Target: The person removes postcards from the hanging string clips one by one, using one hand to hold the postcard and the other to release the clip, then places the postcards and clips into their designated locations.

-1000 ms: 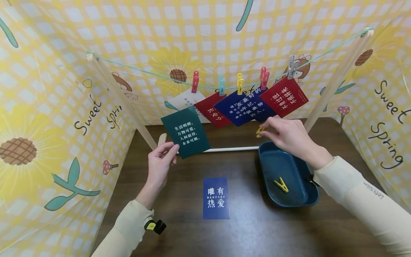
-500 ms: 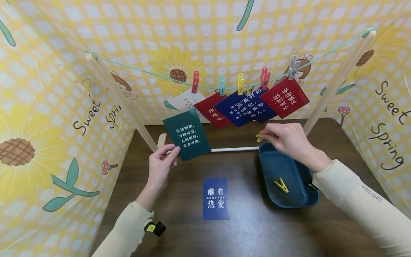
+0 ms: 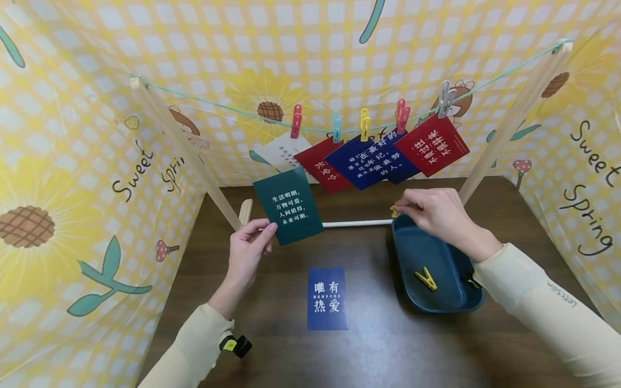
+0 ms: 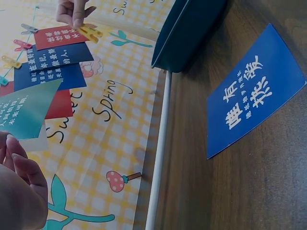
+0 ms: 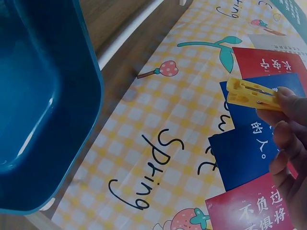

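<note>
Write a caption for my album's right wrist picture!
Right-hand fingers pinch a yellow clothespin in front of blue cards, with a blue tub at the picture's left.

At lower left, the left hand holds a green card with white Chinese text. At the top, the right hand pinches a yellow clothespin overlapping, in this view, a clipped red card. A blue card lies on the wood-grain desk.

Makeshift booth — checked sunflower sheeting, brown tabletop
</note>
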The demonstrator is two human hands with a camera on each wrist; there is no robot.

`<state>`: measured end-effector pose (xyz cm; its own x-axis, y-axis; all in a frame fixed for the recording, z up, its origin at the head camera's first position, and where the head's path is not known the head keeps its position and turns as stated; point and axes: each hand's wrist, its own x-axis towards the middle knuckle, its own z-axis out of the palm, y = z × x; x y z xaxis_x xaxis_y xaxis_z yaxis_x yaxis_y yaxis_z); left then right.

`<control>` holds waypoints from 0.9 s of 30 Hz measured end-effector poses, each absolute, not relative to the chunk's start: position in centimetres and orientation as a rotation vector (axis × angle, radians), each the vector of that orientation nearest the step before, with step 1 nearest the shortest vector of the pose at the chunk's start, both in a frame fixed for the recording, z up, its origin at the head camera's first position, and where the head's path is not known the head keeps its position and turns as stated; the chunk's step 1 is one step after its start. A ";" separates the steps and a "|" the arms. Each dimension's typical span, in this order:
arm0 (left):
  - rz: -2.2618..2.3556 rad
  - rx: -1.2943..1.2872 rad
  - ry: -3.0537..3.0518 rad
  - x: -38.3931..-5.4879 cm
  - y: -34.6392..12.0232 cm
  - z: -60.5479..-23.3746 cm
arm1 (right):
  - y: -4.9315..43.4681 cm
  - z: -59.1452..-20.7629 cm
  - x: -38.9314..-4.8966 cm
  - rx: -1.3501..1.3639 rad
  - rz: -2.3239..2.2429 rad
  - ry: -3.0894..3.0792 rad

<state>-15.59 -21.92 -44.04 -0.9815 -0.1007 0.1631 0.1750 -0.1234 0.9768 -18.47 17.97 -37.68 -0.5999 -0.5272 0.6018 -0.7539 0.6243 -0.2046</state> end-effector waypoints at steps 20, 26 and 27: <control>-2.257 -0.019 -1.998 -14.6 -21.2 -45.6 | 19.3 -39.1 -17.4 0.958 0.561 -2.363; -2.261 -0.045 -2.015 -14.4 -21.1 -45.8 | 20.2 -39.8 -16.8 0.929 0.557 -2.417; -2.260 -0.048 -2.019 -14.3 -21.1 -45.9 | 20.3 -39.9 -16.8 0.925 0.554 -2.427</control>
<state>-14.33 -21.10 -45.94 -0.9933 -0.0615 0.0975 0.1038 -0.1090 0.9886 -16.79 20.29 -39.87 -0.6559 -0.5023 0.5634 -0.6970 0.6897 -0.1966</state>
